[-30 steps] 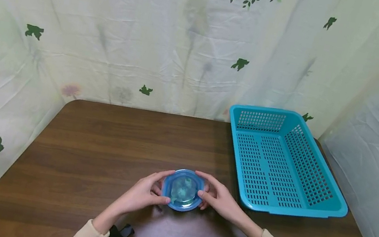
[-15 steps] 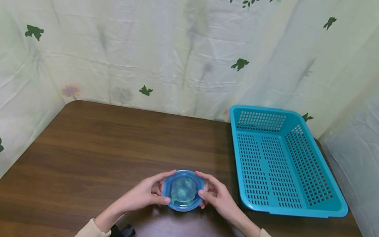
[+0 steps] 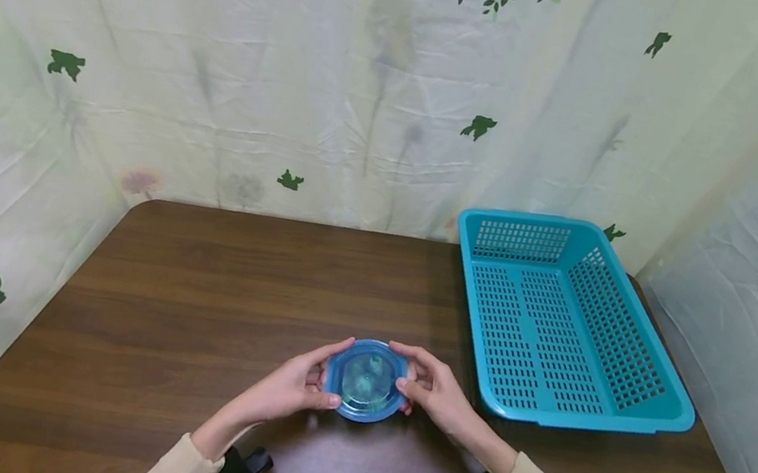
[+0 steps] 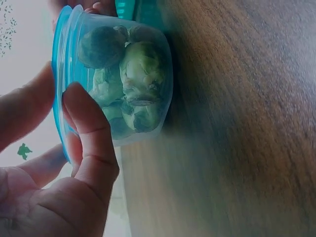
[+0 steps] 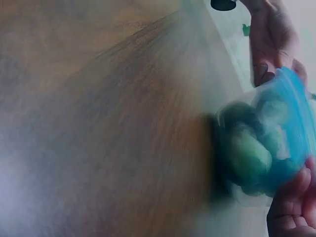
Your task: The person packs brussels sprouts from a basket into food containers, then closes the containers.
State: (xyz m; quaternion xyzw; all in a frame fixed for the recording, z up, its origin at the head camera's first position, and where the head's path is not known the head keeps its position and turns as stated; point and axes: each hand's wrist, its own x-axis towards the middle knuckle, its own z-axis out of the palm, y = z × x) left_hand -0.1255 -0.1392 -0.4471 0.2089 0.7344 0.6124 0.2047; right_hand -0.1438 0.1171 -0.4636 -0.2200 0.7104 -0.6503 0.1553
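A round clear plastic food container (image 3: 366, 381) with a blue lid stands upright near the middle of the brown table. Through its wall in the left wrist view show several green Brussels sprouts (image 4: 143, 69). My left hand (image 3: 298, 381) grips the lid's rim from the left, thumb on top and fingers curled under the edge. From the right, my right hand (image 3: 434, 392) pinches the opposite rim. The blue lid (image 5: 295, 116) looks seated on the container in the right wrist view. Whether the base touches the table cannot be made out.
A large turquoise basket (image 3: 483, 356) with slotted sides stands at the right of the wooden table (image 3: 251, 273), its interior showing only the slotted floor. Pale curtains (image 3: 262, 81) with leaf prints hang behind and at both sides.
Both hands keep their grip on the container's rim. The right forearm has shifted very slightly left, and the head view has moved a touch; the basket stays put.
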